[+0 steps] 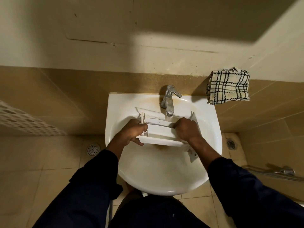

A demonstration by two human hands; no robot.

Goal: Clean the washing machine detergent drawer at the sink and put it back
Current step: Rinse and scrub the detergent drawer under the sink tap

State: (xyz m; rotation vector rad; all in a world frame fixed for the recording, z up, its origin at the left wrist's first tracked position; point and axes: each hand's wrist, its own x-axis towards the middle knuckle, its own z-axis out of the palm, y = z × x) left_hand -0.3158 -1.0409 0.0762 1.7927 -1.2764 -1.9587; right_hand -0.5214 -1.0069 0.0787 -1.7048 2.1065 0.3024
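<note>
The white detergent drawer [162, 134] lies across the basin of the white sink [164, 175], just below the chrome tap [169, 101]. My left hand [134, 133] grips the drawer's left end, fingers curled under its near edge. My right hand [187, 129] is closed over the drawer's right end. A thin stream of water seems to fall from the spout onto the drawer's far side. A second white plastic part [192, 154] sticks out under my right wrist. Brown staining marks the basin below the drawer.
A black-and-white checked cloth [228, 86] hangs on the wall to the right of the sink. A white perforated basket [24, 120] is at the left edge. Floor drains [93, 149] sit left and right of the sink. A chrome fitting [283, 171] lies low right.
</note>
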